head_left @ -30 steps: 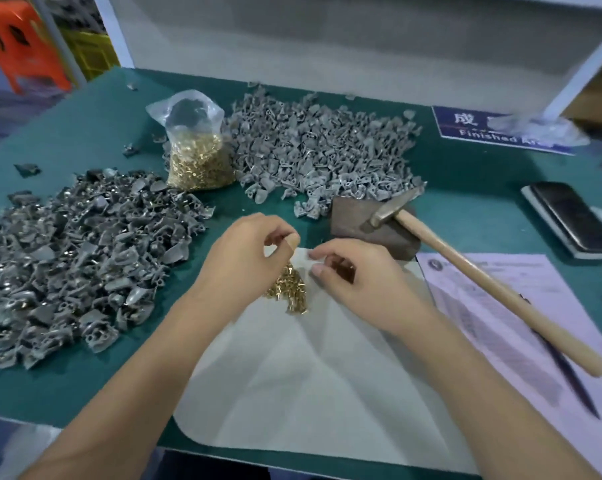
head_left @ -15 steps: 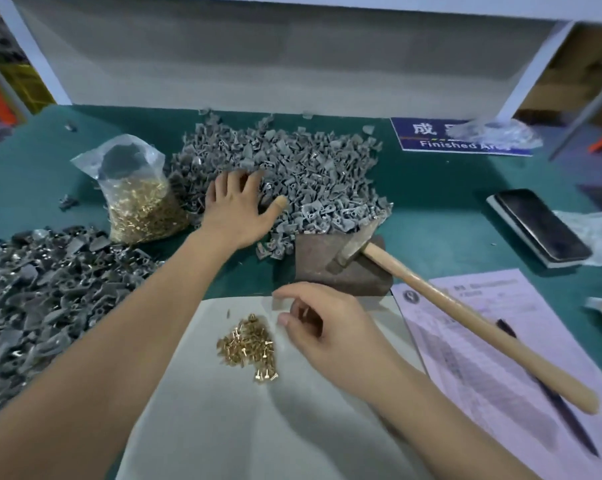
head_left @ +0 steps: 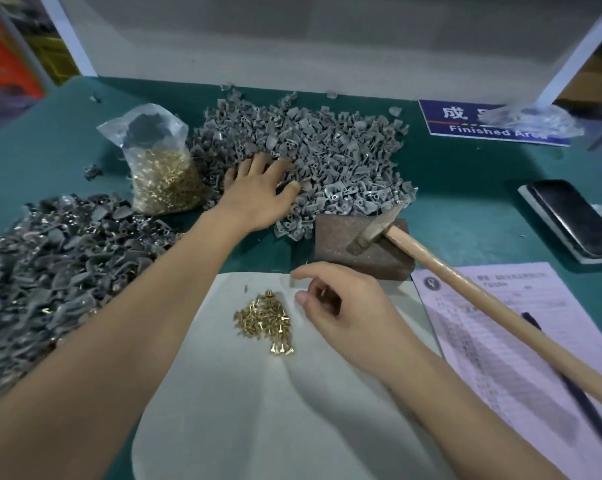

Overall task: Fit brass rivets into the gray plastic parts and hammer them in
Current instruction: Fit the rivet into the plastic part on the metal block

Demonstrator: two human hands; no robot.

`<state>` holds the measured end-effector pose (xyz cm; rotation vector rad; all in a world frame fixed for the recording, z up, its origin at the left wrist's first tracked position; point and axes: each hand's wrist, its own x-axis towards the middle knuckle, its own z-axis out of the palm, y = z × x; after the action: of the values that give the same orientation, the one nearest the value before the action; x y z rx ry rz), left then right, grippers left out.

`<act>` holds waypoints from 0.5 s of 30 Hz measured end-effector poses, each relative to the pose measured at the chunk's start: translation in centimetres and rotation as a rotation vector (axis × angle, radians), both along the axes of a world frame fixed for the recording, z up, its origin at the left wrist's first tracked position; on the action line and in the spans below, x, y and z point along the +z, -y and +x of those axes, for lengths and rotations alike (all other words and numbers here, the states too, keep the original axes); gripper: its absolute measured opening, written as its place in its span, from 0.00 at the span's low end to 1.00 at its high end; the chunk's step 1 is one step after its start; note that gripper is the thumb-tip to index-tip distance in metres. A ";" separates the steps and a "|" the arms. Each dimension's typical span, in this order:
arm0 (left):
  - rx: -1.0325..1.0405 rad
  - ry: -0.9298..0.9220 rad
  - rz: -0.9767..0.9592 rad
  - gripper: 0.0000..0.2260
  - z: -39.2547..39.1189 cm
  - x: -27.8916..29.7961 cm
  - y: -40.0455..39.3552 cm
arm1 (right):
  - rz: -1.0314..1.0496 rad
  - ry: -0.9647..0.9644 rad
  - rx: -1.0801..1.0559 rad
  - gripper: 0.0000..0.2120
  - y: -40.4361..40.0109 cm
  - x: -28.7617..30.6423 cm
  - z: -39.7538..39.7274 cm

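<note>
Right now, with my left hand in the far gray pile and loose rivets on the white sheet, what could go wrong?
1. The loose brass rivets lie unconfined on the white sheet; the right hand beside them could scatter them.
2. The hammer rests with only its head on the brown block; a bump to its handle might knock it off.
3. The left hand may drag gray parts off the pile.
</note>
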<state>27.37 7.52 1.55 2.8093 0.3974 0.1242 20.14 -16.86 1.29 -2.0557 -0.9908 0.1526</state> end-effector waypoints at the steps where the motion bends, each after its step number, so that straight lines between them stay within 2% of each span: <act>1: -0.013 0.006 -0.017 0.26 -0.6 0.0 0.1 | -0.002 0.000 0.000 0.09 -0.1 -0.1 0.0; 6: -0.041 0.079 -0.009 0.20 -3.9 -0.7 2.0 | -0.036 -0.009 -0.012 0.09 -0.3 -0.1 0.0; 11: -0.079 0.102 -0.015 0.19 -6.5 -0.3 3.4 | -0.045 -0.016 -0.015 0.09 -0.5 0.4 0.0; 15: 0.017 0.285 -0.009 0.20 -8.6 0.2 2.9 | 0.038 0.085 -0.027 0.07 -0.7 0.7 -0.5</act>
<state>18.77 4.62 1.74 2.7244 0.3521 0.5177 19.68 -16.20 2.04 -2.0543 -1.0088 0.0324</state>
